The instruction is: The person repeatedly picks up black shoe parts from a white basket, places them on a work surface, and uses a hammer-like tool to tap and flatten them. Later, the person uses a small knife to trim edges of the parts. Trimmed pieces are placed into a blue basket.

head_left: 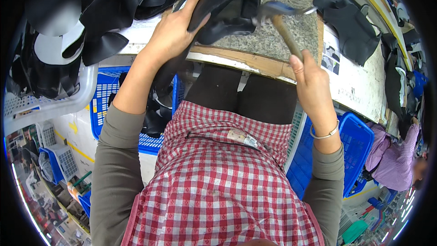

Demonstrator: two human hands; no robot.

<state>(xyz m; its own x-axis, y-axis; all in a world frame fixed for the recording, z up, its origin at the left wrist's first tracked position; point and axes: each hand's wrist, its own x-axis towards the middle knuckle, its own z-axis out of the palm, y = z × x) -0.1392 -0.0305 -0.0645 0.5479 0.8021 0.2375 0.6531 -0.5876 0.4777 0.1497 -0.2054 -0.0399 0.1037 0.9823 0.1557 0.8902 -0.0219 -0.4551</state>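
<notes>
A black leather shoe-upper piece (223,4) lies partly folded on a grey stone slab (277,54) set in a wooden frame. My left hand (175,32) grips its left side, the index finger stretched along the leather and the thumb lower down. Part of the piece hangs over the slab's near edge below my wrist. My right hand (312,75) is wrapped round the wooden handle of a hammer (287,36). The hammer's metal head is smeared by motion, just right of the leather; whether it touches anything I cannot tell.
More black leather pieces (350,29) lie to the right, others (109,4) are heaped at the left. A white basket (91,91) stands at left. Blue crates (104,105) sit below the bench, another blue crate (355,155) by my right forearm. A person in a striped shirt (396,159) is at far right.
</notes>
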